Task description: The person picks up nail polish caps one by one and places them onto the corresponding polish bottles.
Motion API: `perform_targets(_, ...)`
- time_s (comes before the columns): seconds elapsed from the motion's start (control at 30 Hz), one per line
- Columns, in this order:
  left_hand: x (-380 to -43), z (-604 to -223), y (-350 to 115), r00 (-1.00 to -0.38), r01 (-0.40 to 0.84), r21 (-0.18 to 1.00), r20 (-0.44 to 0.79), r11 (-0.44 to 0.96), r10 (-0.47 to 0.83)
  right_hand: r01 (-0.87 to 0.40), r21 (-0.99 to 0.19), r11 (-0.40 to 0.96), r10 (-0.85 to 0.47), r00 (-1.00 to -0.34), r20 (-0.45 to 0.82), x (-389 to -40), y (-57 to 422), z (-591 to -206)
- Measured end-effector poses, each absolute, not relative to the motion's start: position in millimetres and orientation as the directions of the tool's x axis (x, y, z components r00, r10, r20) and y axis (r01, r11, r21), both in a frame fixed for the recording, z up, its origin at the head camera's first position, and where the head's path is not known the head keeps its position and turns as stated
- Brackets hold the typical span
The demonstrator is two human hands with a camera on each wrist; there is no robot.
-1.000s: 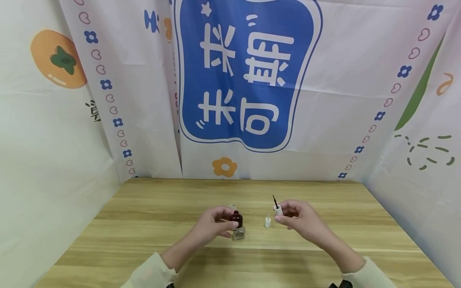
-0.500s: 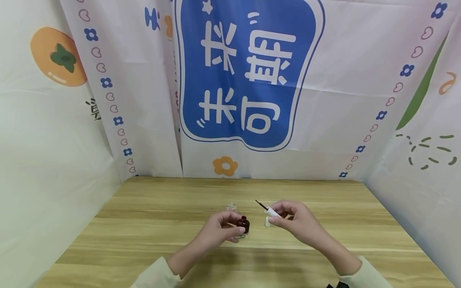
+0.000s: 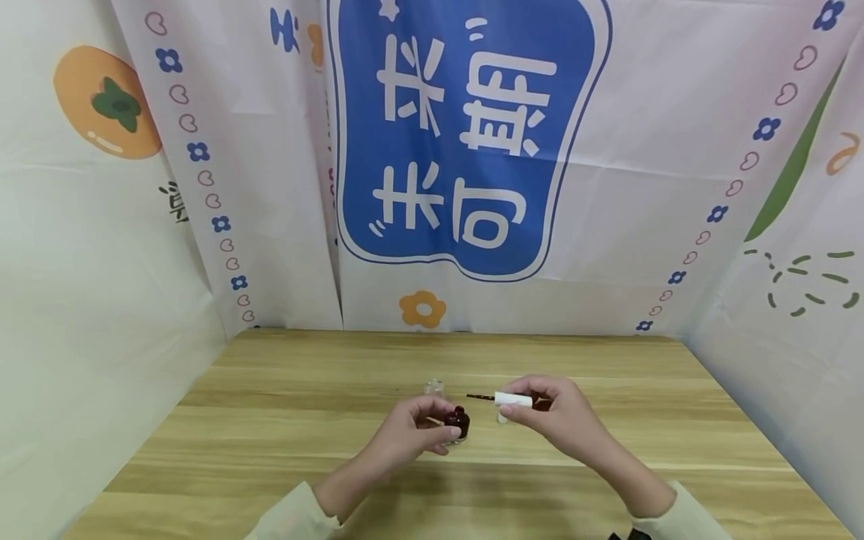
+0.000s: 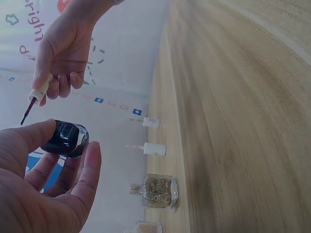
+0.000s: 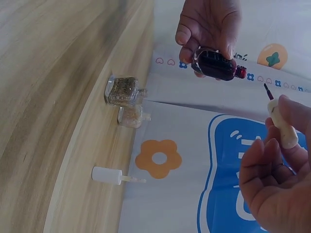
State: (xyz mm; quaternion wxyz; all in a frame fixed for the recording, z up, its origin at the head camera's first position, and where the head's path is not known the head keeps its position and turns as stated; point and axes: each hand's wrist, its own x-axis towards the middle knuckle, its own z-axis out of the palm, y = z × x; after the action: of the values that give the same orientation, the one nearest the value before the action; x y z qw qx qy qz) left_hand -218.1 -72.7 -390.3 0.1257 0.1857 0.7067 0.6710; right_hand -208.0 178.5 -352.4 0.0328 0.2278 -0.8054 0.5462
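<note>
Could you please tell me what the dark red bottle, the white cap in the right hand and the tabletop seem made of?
Dark red bottle: probably glossy glass, given its bright highlights and clear base. White cap: likely smooth plastic, being evenly opaque. Tabletop: low-sheen wood or laminate, showing streaked grain.

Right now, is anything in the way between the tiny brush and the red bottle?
No: only a gap is visible between the brush in the right hand and the dark red bottle in the left hand. The glitter bottle stands lower.

Free air between dark bottle (image 3: 457, 424) and raised brush (image 3: 502, 399); below, glitter bottle (image 4: 160, 191) and white caps (image 4: 154, 149), clearance uncertain.
</note>
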Motion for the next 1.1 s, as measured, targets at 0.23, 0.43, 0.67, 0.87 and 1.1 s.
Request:
perform_targets(0.23, -214.8, -387.6, -72.9, -0.893, 0.101, 0.995, 0.078, 0.028, 0.444, -0.396, -0.866, 0.306, -0.352, -0.892, 0.284, -205.9, 175.9, -352.8)
perform_targets(0.43, -214.0, -387.5, -72.4, -0.891, 0.099, 0.994, 0.072, 0.037, 0.448, -0.382, -0.857, 0.345, -0.346, -0.901, 0.262, -204.6, 174.0, -351.6)
perform_targets(0.67, -214.4, -389.0, -71.9, -0.891, 0.111, 0.993, 0.079, 0.046, 0.447, -0.379, -0.859, 0.345, -0.348, -0.901, 0.257, -203.9, 172.8, -350.7)
perform_targets(0.87, -214.4, -390.0, -72.1, -0.887, 0.117, 0.992, 0.086, 0.041, 0.453, -0.382, -0.861, 0.336, -0.361, -0.897, 0.257, -203.3, 171.5, -351.4)
perform_targets(1.1, -213.0, -388.7, -71.9, -0.887, 0.108, 0.993, 0.076, 0.044, 0.456, -0.378, -0.863, 0.335, -0.366, -0.896, 0.251, -202.6, 171.0, -350.0)
